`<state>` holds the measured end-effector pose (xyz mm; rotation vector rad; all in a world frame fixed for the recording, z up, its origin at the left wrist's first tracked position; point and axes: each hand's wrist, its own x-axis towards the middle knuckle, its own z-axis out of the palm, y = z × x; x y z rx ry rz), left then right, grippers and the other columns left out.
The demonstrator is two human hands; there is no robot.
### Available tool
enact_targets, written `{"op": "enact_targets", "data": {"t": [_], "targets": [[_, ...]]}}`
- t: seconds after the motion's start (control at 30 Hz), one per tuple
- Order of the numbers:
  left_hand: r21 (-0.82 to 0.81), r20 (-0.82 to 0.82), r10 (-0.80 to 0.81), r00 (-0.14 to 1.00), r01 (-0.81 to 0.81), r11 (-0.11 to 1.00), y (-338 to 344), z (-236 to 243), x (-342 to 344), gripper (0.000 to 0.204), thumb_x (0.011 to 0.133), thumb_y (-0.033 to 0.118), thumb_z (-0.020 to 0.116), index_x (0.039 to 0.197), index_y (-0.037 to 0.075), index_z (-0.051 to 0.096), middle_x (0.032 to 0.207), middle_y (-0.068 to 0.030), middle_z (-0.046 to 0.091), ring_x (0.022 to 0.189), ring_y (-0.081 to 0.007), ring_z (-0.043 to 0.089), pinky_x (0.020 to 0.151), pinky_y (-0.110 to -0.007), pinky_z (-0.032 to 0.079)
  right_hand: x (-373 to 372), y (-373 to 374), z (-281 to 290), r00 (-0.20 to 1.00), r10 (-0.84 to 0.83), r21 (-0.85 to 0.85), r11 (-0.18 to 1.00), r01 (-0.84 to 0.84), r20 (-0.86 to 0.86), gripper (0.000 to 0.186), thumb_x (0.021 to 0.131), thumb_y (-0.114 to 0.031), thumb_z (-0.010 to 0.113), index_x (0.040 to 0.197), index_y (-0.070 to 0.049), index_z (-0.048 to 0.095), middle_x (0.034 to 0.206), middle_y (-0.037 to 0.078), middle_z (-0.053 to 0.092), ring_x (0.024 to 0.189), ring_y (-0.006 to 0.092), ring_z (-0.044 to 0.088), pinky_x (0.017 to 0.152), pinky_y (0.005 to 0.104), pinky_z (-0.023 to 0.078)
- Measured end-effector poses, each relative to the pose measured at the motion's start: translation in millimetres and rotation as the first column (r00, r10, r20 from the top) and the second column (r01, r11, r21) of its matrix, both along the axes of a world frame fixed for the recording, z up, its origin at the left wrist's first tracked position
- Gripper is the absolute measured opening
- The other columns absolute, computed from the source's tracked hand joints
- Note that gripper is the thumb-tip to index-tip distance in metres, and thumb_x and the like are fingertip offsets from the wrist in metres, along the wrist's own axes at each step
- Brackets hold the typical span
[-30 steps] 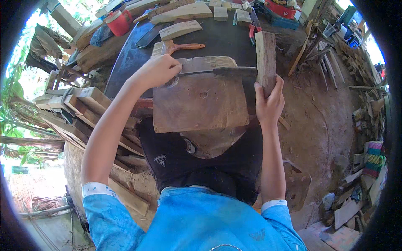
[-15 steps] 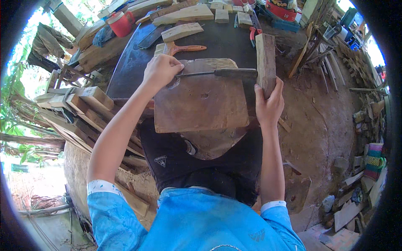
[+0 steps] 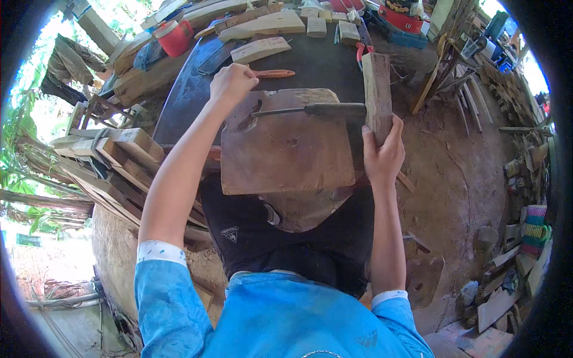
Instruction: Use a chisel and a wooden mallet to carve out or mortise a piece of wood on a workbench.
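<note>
My left hand (image 3: 233,86), its fingers closed, is just beyond the upper left corner of a brown wooden board (image 3: 286,158). It covers the head of a paintbrush, whose orange-brown handle (image 3: 274,74) sticks out to the right; what the fingers hold, if anything, is hidden. A chisel-like tool (image 3: 334,109) with a dark handle and thin metal shaft lies across the board's far part, its shaft pointing left. My right hand (image 3: 383,148) grips the lower end of a rough wooden block (image 3: 377,89), which stands beside the tool's handle end.
The dark table (image 3: 191,101) carries curved wood pieces (image 3: 261,49), small blocks (image 3: 316,27) and red-handled pliers (image 3: 360,52) at its far side. A red jug (image 3: 173,38) stands at the far left. Stacked timber (image 3: 119,155) is left; wood scraps (image 3: 498,304) lie right.
My left hand has moved away from the chisel-like tool's tip, up and over the paintbrush head. My right hand still holds the wooden block in nearly the same place.
</note>
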<state>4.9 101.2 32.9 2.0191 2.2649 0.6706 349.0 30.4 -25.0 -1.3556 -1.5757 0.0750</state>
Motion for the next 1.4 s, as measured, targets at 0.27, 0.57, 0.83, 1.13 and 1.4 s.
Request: {"op": "enact_targets", "data": {"t": [0.27,0.57,0.83,1.13,1.4], "targets": [[-0.018,-0.019,0.031,0.999,-0.031,0.999,28,-24,-7,0.021,0.079,0.035,0.077,0.086,0.015,0.079,0.093,-0.0158,0.075,0.095,-0.0338,0.071,0.085,-0.045,0.055,-4,0,1,1.0,0.029,-0.021,0.999,-0.029,-0.004,0.053,0.088,-0.027,0.07,0.131,-0.006,0.047,0.104,0.024,0.068,0.093,0.0435,0.067,0.079,0.048,0.053],[0.089,0.38,-0.157,0.912,0.134,0.987,9,17,16,0.032,0.089,0.033,0.073,0.101,0.004,0.076,0.091,-0.0086,0.075,0.085,-0.0214,0.069,0.074,-0.033,0.052,0,3,0,0.998,0.046,-0.104,0.993,-0.049,-0.035,0.056,0.088,-0.029,0.069,0.132,-0.003,0.046,0.102,0.025,0.067,0.093,0.0437,0.067,0.079,0.0483,0.053],[0.242,0.96,-0.277,-0.046,0.634,0.735,-175,144,138,0.028,0.091,0.029,0.074,0.091,0.001,0.07,0.069,-0.0016,0.058,0.06,-0.011,0.052,0.049,-0.024,0.034,2,4,-8,0.999,0.038,-0.002,0.999,-0.038,-0.003,0.056,0.087,-0.029,0.068,0.129,0.0,0.045,0.099,0.023,0.066,0.087,0.0425,0.066,0.074,0.0475,0.052],[0.224,0.975,-0.116,-0.192,0.844,0.487,-212,218,155,0.018,0.077,0.003,0.085,0.092,-0.001,0.075,0.075,0.0005,0.064,0.057,-0.0026,0.036,0.05,-0.022,0.021,5,-2,-2,0.999,0.037,-0.064,0.997,-0.037,-0.012,0.054,0.087,-0.027,0.068,0.129,-0.001,0.045,0.096,0.023,0.067,0.087,0.0424,0.066,0.075,0.0484,0.052],[0.686,0.702,-0.388,-0.596,0.423,0.592,-248,161,184,0.019,0.075,0.002,0.085,0.091,-0.001,0.075,0.072,0.001,0.062,0.055,-0.0026,0.036,0.049,-0.022,0.02,4,1,-1,0.998,0.05,-0.093,0.994,-0.053,-0.038,0.055,0.087,-0.027,0.069,0.128,-0.001,0.045,0.098,0.024,0.067,0.089,0.0428,0.066,0.076,0.0493,0.051]]}}
